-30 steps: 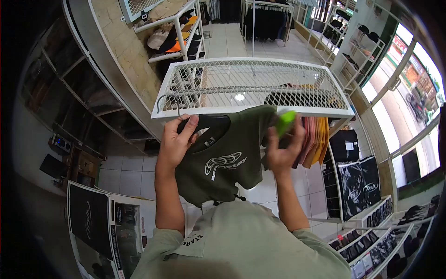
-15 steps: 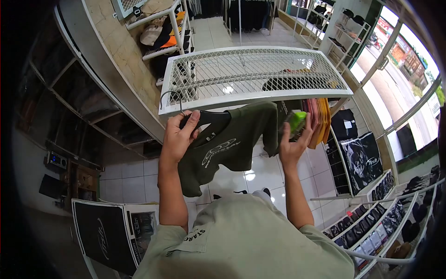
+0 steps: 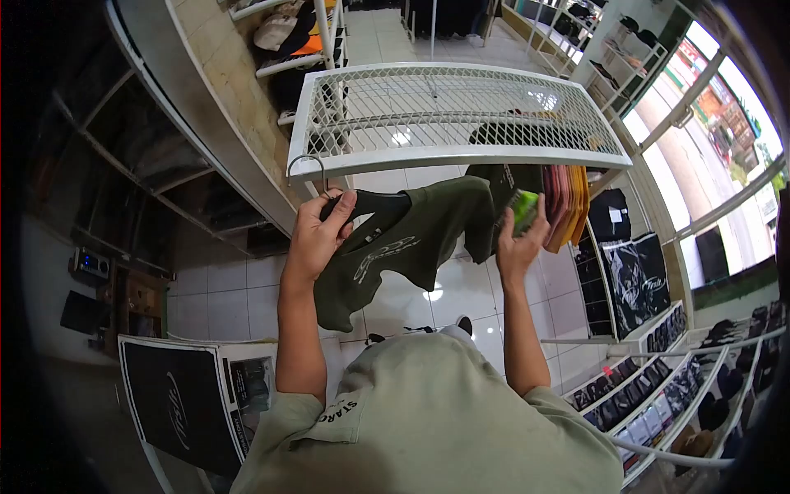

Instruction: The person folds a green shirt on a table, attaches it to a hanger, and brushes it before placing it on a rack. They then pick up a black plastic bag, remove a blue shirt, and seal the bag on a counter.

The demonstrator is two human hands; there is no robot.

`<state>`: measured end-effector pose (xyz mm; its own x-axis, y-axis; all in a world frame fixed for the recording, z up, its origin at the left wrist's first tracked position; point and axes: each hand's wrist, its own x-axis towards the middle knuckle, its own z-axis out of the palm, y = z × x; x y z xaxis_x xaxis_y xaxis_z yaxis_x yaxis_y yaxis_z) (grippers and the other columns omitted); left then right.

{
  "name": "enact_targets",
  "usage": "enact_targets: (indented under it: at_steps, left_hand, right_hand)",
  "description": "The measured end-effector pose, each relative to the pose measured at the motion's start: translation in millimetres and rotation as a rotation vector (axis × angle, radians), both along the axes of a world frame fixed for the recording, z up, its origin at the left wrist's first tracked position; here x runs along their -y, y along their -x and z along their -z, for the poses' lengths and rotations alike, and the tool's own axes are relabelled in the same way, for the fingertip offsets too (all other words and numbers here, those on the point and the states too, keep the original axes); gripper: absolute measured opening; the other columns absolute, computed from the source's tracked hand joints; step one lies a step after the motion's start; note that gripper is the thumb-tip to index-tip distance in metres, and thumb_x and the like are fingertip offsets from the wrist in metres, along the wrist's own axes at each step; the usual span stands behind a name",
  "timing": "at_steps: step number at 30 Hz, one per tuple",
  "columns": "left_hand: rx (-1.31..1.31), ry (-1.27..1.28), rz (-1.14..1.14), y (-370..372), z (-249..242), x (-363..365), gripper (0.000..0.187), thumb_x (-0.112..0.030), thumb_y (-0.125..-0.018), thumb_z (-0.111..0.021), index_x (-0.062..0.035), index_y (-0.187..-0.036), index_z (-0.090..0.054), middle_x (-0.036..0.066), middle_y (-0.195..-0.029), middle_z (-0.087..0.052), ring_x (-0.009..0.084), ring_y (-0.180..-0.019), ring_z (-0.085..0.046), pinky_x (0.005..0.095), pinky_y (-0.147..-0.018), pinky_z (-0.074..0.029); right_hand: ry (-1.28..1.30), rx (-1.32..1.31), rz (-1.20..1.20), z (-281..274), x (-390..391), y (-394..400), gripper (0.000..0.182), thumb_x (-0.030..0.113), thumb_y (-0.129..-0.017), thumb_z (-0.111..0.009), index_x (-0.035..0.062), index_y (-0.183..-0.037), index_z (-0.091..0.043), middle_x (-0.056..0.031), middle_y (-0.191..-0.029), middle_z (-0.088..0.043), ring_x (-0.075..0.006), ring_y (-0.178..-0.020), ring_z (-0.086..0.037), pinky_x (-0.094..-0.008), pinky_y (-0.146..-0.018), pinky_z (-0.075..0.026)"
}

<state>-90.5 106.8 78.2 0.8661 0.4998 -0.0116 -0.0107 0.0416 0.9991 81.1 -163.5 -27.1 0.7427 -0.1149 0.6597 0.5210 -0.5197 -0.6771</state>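
My left hand (image 3: 322, 235) is closed on a black clothes hanger (image 3: 387, 207) at the shirt's collar, its metal hook (image 3: 309, 161) rising above my fingers. From the hanger hangs a dark green T-shirt (image 3: 411, 239) with a white script print, its far sleeve drooping to the right. Beyond that sleeve, my right hand (image 3: 520, 247) grips a small bright green and dark object (image 3: 524, 203), upright between thumb and fingers; motion blur hides its kind. Right behind this hand hang pink and yellow shirts (image 3: 568, 206).
A white rack with a wire mesh top (image 3: 461, 152) stands in front of me. Caps fill the shelves (image 3: 280, 33) at back left. A white-framed display with a dark panel (image 3: 177, 403) is at lower left, and tiered shelves of packaged goods (image 3: 642, 395) at lower right.
The view has shifted slightly, and the rack sits a little higher. The shirt's hem has swung upward a little. Both hands keep their hold.
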Motion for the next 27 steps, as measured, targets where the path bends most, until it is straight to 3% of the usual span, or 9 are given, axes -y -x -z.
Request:
enact_targets:
  at_steps: [3, 7, 9, 12, 15, 19, 24, 26, 27]
  left_hand:
    - [-0.011, -0.009, 0.013, 3.4, 4.4, -1.6, 0.032, -0.04, -0.101, -0.069, -0.0084, -0.093, -0.066, -0.006, -0.064, -0.053, 0.0005, -0.048, -0.041, 0.0182, -0.041, -0.026]
    - [-0.014, -0.077, 0.02, -7.7, 6.8, 12.0, 0.033, -0.04, -0.101, -0.068, -0.0083, -0.092, -0.067, -0.005, -0.065, -0.054, 0.001, -0.051, -0.043, 0.0192, -0.043, -0.029]
    - [-0.001, -0.178, 0.062, -9.1, 6.6, 15.0, 0.032, -0.039, -0.101, -0.069, -0.0078, -0.091, -0.068, -0.006, -0.065, -0.056, 0.0015, -0.053, -0.045, 0.0201, -0.047, -0.032]
    - [-0.008, -0.23, -0.004, -3.1, 0.7, 9.0, 0.031, -0.036, -0.1, -0.07, -0.0061, -0.092, -0.07, -0.005, -0.065, -0.057, 0.0018, -0.055, -0.047, 0.0207, -0.049, -0.034]
    - [-0.006, -0.274, -0.096, 13.7, -10.6, 8.0, 0.03, -0.032, -0.099, -0.073, -0.0026, -0.092, -0.071, -0.004, -0.066, -0.059, 0.0032, -0.058, -0.049, 0.0223, -0.053, -0.038]
    - [0.062, -0.453, -0.042, 29.3, -17.1, 3.3, 0.022, -0.019, -0.093, -0.079, 0.0024, -0.093, -0.075, 0.0, -0.072, -0.067, 0.0054, -0.066, -0.057, 0.0232, -0.063, -0.047]
    - [0.066, -0.502, -0.06, 27.4, -16.3, 18.6, 0.018, -0.011, -0.087, -0.081, -0.002, -0.102, -0.078, 0.008, -0.083, -0.076, 0.0107, -0.071, -0.067, 0.0265, -0.069, -0.052]
    - [0.148, -0.859, -0.16, 31.1, -14.8, 19.9, 0.022, -0.007, -0.084, -0.08, -0.0073, -0.106, -0.079, 0.011, -0.083, -0.073, 0.0196, -0.067, -0.067, 0.0288, -0.066, -0.052]
    - [0.145, -0.863, -0.169, 36.4, -17.1, 19.3, 0.022, -0.007, -0.084, -0.08, -0.0073, -0.106, -0.079, 0.011, -0.083, -0.073, 0.0196, -0.067, -0.067, 0.0288, -0.066, -0.052]
  right_hand:
    - [-0.079, -0.008, -0.055, -11.1, -1.3, 13.6, 0.068, 0.015, -0.092, -0.076, 0.0048, -0.152, -0.046, -0.0208, -0.12, -0.055, -0.0367, -0.108, -0.059, -0.0427, -0.094, -0.049]
    - [0.079, 0.293, -0.447, -49.3, -37.1, 56.1, 0.072, 0.011, -0.081, -0.081, 0.0086, -0.148, -0.054, -0.0205, -0.124, -0.057, -0.0349, -0.109, -0.06, -0.0409, -0.092, -0.052]
    - [0.075, 0.22, -0.601, -48.0, -52.3, 62.8, 0.075, 0.011, -0.077, -0.083, 0.0151, -0.147, -0.056, -0.0198, -0.124, -0.057, -0.035, -0.102, -0.064, -0.0432, -0.086, -0.055]
    - [0.124, 0.156, -0.392, -34.3, -43.2, 25.1, 0.072, 0.011, -0.084, -0.077, 0.0115, -0.151, -0.05, -0.0213, -0.121, -0.057, -0.0366, -0.105, -0.061, -0.0431, -0.091, -0.052]
    - [0.1, -0.139, -0.235, 4.8, -21.0, -23.0, 0.065, 0.016, -0.093, -0.071, 0.0044, -0.152, -0.047, -0.0243, -0.121, -0.059, -0.0387, -0.112, -0.056, -0.0436, -0.098, -0.046]
    - [-0.132, -0.055, -0.363, -34.6, -32.2, -0.5, 0.062, 0.016, -0.09, -0.075, -0.003, -0.144, -0.05, -0.0241, -0.127, -0.06, -0.0403, -0.116, -0.061, -0.0432, -0.101, -0.047]
    - [0.205, 0.147, -0.771, -106.3, -64.0, 59.3, 0.069, 0.017, -0.083, -0.08, 0.0084, -0.146, -0.054, -0.0216, -0.12, -0.061, -0.0396, -0.102, -0.066, -0.0448, -0.085, -0.055]
    - [0.258, 0.151, -0.765, -105.1, -70.4, 61.7, 0.07, 0.02, -0.084, -0.079, 0.013, -0.15, -0.053, -0.0195, -0.118, -0.062, -0.0378, -0.098, -0.068, -0.0431, -0.079, -0.057]
    - [0.276, 0.166, -0.723, -97.7, -71.1, 52.5, 0.071, 0.021, -0.085, -0.078, 0.014, -0.151, -0.052, -0.0191, -0.118, -0.062, -0.0374, -0.097, -0.068, -0.0426, -0.078, -0.057]
